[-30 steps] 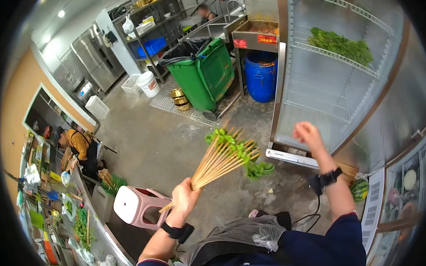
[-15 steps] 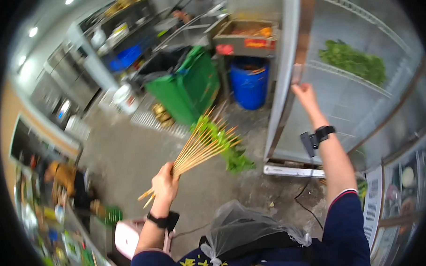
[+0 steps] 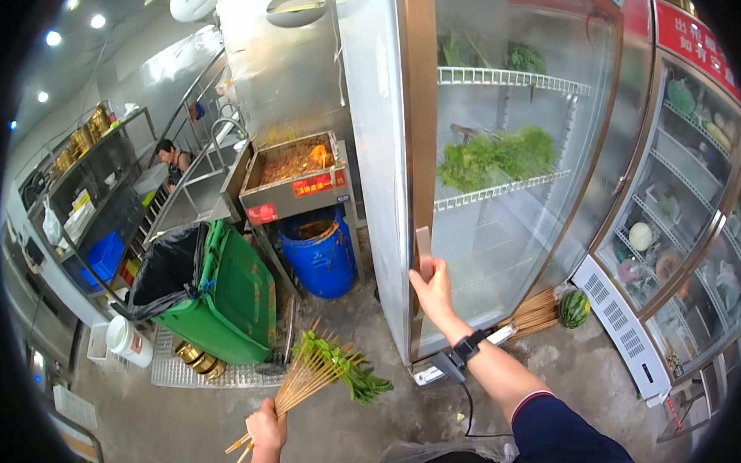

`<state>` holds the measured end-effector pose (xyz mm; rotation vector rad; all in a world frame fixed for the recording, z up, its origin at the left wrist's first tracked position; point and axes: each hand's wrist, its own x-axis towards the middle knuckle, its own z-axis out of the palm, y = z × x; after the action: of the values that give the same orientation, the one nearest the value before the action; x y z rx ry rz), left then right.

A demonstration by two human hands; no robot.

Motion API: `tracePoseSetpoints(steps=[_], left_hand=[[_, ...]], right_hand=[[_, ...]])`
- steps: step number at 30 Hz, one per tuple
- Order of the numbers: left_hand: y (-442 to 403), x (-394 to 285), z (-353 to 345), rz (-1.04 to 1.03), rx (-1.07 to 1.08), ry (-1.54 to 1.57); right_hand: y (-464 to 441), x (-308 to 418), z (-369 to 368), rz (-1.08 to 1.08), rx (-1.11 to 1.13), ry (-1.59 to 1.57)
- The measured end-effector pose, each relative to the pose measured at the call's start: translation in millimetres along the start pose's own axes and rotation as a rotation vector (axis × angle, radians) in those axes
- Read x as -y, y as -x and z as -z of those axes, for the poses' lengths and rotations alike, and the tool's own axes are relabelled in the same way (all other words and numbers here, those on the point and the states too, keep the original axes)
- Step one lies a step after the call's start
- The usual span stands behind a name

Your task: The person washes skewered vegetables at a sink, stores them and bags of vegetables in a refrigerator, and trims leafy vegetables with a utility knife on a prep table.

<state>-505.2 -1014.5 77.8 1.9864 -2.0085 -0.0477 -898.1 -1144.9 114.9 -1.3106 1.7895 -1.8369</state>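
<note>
glass door (image 3: 489,244) stands before leafy greens (image 3: 498,158), blue barrel (image 3: 318,262) nearby.

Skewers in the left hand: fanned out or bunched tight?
Fanned out: the skewers converge in the left hand and spread apart toward the greens.

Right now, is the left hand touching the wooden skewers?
Touching. The head view shows the left hand closed around the lower part of the wooden skewers, their ends poking out on the other side of the fist.
</note>
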Motion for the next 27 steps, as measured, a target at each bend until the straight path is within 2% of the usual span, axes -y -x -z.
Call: tracePoseSetpoints(steps=[3,5,6,7,8,9,11,12,14,15,16,18,19,21,23,25,27], left_hand=[[-15.7,-1.4,-14.3,-0.043,0.064,0.04],[-25.0,-13.1,-15.9,-0.054,0.115,0.066],[-28.4,-16.9,-20.0,-0.108,0.152,0.094],[-30.9,-20.4,-25.4,-0.161,0.195,0.121],[-34.3,-23.4,-33.8,-0.204,0.24,0.109],[-38.0,-33.0,-34.9,-0.26,0.258,0.127],[-44.7,-50.5,-45.2,-0.35,0.301,0.16],[-48.6,-59.9,-52.7,-0.379,0.338,0.168],[-55.5,-87.0,-64.1,-0.433,0.405,0.197],[-57.7,-99.8,-73.4,-0.46,0.431,0.234],[-62.3,-116.5,-84.4,-0.488,0.445,0.279],[-69.8,-155.1,-102.5,-0.501,0.517,0.285],[-73.6,-177.4,-108.1,-0.513,0.54,0.297],[-85.3,-224.5,-122.6,-0.544,0.577,0.348],[-94.4,-270.5,-144.6,-0.557,0.594,0.455],[-106.0,-317.8,-176.7,-0.557,0.579,0.511],[-118.2,-362.3,-209.8,-0.431,0.698,0.869]], right_hand=[[23.8,11.8,16.1,0.025,0.006,0.088],[47.4,9.3,38.6,-0.035,0.036,0.102],[62.1,-5.9,51.4,-0.027,0.024,0.097],[75.0,14.7,72.8,-0.013,0.033,0.052],[91.2,-1.4,98.6,-0.058,0.088,0.158],[102.9,17.1,124.6,-0.037,0.113,0.271],[128.4,42.7,163.9,-0.226,0.066,0.003],[147.0,35.3,192.4,-0.243,0.085,0.129],[176.1,43.6,229.7,-0.264,-0.077,0.23],[185.9,43.3,239.6,-0.284,-0.222,0.15],[200.2,34.8,260.2,-0.3,-0.315,0.198],[217.1,20.6,292.8,-0.244,-0.543,0.233],[217.6,20.2,303.6,-0.254,-0.56,0.23],[213.9,21.2,327.4,-0.136,-0.757,0.331],[213.9,7.5,370.7,-0.213,-0.86,0.458],[213.5,-20.2,414.8,-0.101,-1.01,0.204],[196.6,-21.4,427.4,0.034,-1.056,0.166]])
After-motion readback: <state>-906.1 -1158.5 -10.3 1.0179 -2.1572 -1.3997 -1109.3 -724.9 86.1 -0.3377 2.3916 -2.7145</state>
